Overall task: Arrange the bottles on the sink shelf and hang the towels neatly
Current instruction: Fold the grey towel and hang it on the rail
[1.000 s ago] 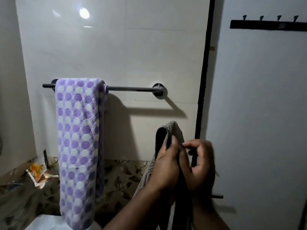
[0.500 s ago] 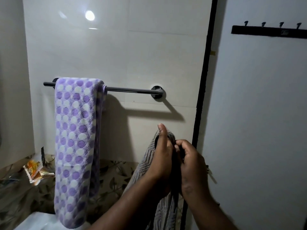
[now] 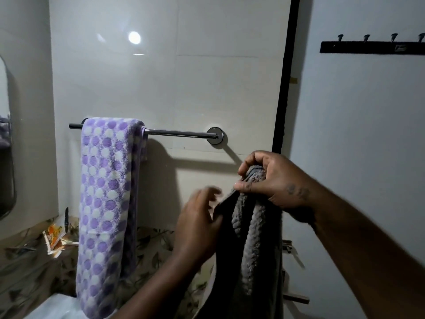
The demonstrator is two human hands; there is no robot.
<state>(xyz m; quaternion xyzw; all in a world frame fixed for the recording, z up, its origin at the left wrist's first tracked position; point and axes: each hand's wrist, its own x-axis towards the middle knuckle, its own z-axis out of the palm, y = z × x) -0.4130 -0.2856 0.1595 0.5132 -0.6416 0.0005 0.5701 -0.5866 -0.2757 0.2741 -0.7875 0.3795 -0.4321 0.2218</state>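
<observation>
With the right hand (image 3: 273,180) clenched on the grey towel's (image 3: 253,238) folded top at centre right and the left hand (image 3: 200,224) blurred at its edge, grip unclear, best lift the fold over the bare towel bar (image 3: 179,133), lengths even.

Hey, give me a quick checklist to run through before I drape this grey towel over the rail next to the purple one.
1. Grip: the right hand clutches the top fold of the grey towel: ok.
2. The left hand has hold of the towel's edge: cannot tell, its fingers are blurred.
3. Free stretch of rail to the right of the purple dotted towel: ok.
4. Grey towel lifted above the rail: not ok, its top sits below the bar.
5. Grey towel folded evenly: cannot tell, its lower end is out of view.
</observation>
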